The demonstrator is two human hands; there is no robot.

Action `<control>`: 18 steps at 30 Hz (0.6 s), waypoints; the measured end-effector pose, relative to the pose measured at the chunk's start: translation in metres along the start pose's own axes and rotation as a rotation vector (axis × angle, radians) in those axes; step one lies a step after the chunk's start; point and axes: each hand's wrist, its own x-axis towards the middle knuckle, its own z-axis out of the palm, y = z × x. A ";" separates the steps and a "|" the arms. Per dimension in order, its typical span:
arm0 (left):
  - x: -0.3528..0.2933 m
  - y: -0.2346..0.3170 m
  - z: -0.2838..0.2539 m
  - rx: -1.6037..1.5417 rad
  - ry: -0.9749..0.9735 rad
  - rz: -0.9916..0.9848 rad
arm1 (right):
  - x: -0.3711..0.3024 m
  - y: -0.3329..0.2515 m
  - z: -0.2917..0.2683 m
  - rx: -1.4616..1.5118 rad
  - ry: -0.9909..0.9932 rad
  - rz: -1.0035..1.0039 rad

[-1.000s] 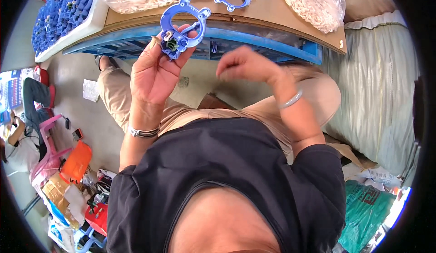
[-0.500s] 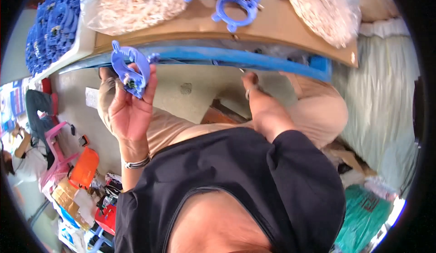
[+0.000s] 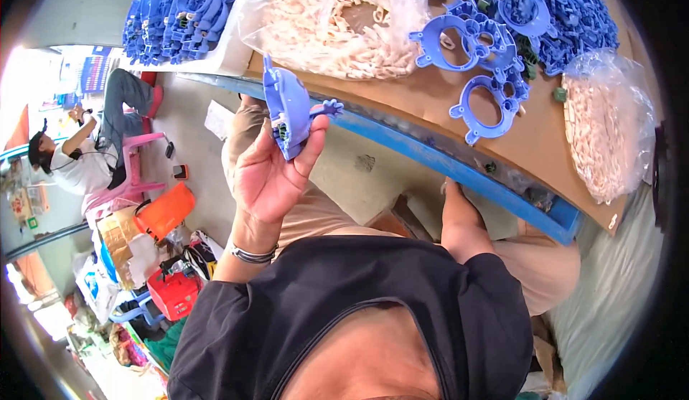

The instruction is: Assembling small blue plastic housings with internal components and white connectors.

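Note:
My left hand (image 3: 276, 167) is raised in front of the table, its thumb and fingers closed around a blue plastic ring-shaped part (image 3: 293, 106). The part is seen nearly edge-on, with lugs on its rim and a small dark green piece low on its side. A toothed blue tip (image 3: 329, 108) juts out beside my fingers. My right forearm (image 3: 459, 220) reaches forward to the blue drawer edge (image 3: 459, 162) under the tabletop. My right hand is mostly hidden there, and its fingers do not show.
On the cardboard-covered table (image 3: 402, 113) lie blue ring parts (image 3: 482, 109), a heap of small blue pieces (image 3: 585, 30), and two plastic bags of cream-coloured pieces (image 3: 308, 23) (image 3: 596, 127). A white tray (image 3: 233, 55) of blue parts stands left. Another person (image 3: 86, 160) sits beyond.
The view has swung right, showing more of the table. The ring part in my left hand has turned more edge-on. My right hand has gone further out of sight at the drawer edge.

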 end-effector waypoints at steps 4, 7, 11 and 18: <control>-0.007 0.002 0.005 -0.001 -0.006 0.040 | 0.001 0.042 -0.030 -0.115 -0.282 -0.127; 0.000 -0.015 0.006 -0.002 0.037 -0.024 | -0.035 -0.006 0.008 -0.153 -0.416 -0.176; -0.011 -0.018 0.010 0.216 -0.033 0.064 | -0.117 -0.212 -0.004 -0.439 -0.899 0.023; -0.034 -0.016 0.017 0.219 -0.040 0.052 | -0.193 -0.441 -0.044 -0.429 -1.301 -0.513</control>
